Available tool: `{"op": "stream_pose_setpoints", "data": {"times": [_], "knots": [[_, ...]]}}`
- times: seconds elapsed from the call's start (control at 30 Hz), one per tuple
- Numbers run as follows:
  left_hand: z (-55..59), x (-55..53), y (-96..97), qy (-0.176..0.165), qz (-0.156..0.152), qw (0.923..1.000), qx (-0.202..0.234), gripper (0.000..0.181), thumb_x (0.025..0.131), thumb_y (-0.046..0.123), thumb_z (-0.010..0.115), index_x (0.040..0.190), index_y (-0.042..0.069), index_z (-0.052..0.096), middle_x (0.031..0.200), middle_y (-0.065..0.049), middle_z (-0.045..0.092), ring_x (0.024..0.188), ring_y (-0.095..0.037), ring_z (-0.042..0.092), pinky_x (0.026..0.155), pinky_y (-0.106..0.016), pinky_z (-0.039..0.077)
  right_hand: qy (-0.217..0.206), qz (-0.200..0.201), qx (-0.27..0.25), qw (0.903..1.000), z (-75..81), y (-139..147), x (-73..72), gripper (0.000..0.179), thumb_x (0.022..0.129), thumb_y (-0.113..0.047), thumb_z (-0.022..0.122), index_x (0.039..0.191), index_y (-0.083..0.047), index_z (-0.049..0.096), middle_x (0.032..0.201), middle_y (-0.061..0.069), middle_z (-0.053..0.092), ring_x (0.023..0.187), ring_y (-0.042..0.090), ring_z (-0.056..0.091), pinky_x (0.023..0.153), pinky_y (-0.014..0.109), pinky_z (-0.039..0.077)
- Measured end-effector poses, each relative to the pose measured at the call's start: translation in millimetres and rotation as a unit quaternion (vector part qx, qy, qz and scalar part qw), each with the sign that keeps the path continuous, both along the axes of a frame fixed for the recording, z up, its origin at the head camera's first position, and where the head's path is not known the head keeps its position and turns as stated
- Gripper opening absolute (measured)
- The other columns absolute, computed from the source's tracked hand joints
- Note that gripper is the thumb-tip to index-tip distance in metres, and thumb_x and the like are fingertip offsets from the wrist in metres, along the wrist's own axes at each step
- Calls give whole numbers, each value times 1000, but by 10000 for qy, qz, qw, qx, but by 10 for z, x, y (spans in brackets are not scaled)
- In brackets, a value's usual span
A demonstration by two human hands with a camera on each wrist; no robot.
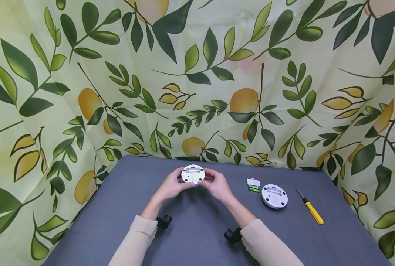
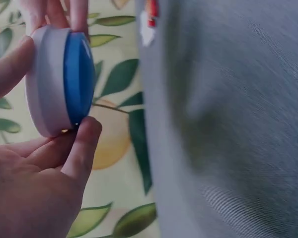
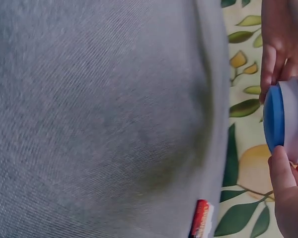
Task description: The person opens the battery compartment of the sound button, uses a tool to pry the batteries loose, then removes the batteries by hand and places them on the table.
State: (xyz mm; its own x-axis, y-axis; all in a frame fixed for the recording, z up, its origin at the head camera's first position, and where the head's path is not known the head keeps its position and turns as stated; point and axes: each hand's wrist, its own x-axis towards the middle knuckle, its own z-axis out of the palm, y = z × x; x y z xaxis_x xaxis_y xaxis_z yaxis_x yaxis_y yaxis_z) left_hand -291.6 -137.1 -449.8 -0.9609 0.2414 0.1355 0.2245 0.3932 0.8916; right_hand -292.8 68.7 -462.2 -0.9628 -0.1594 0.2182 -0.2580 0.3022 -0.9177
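Observation:
Both hands hold up a round white device point(image 1: 192, 174) above the far part of the table. Its underside faces the head camera, showing a rectangular battery recess, a patch of small holes and dark round feet. A blue dome point(image 2: 79, 79) covers its other side in the left wrist view. My left hand point(image 1: 171, 186) grips the left rim, its thumb on the underside's lower edge. On the opposite rim my right hand point(image 1: 219, 186) grips likewise, thumb near the other thumb. Fingers behind the device are partly hidden.
To the right lie small green batteries point(image 1: 253, 188) beside a white piece point(image 1: 253, 182). A second round white device point(image 1: 274, 196) rests underside up. Farther right is a yellow-handled screwdriver point(image 1: 312, 210). A leaf-patterned cloth point(image 1: 210, 92) hangs behind the grey table point(image 1: 191, 236).

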Motion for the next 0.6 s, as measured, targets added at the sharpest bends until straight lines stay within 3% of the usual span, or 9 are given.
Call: {"op": "stream_pose_setpoints", "data": {"times": [0.27,0.4,0.6], "knots": [[-140,-103,-25,74,257,9960,-854,63,79,22,88,128,-7,61,110,-13,70,95,-22,63,86,-40,50,-347,94,207,9991,-185,-69,-118,54,87,-4,78,133,14,57,120,25,68,110,34,67,90,41,55],[-180,-126,-24,41,461,9898,-1349,64,77,27,90,124,-6,63,110,-14,70,96,-24,62,87,-43,49,-452,182,277,9984,-245,-112,-142,53,87,-2,76,132,17,55,119,26,68,108,34,68,89,40,56],[-239,-149,-15,-50,626,9840,-1665,64,75,29,91,122,-6,65,110,-16,70,97,-27,63,88,-45,48,-467,310,374,9977,-299,-136,-147,49,87,3,74,130,18,56,119,28,67,108,36,69,87,39,56]]}}
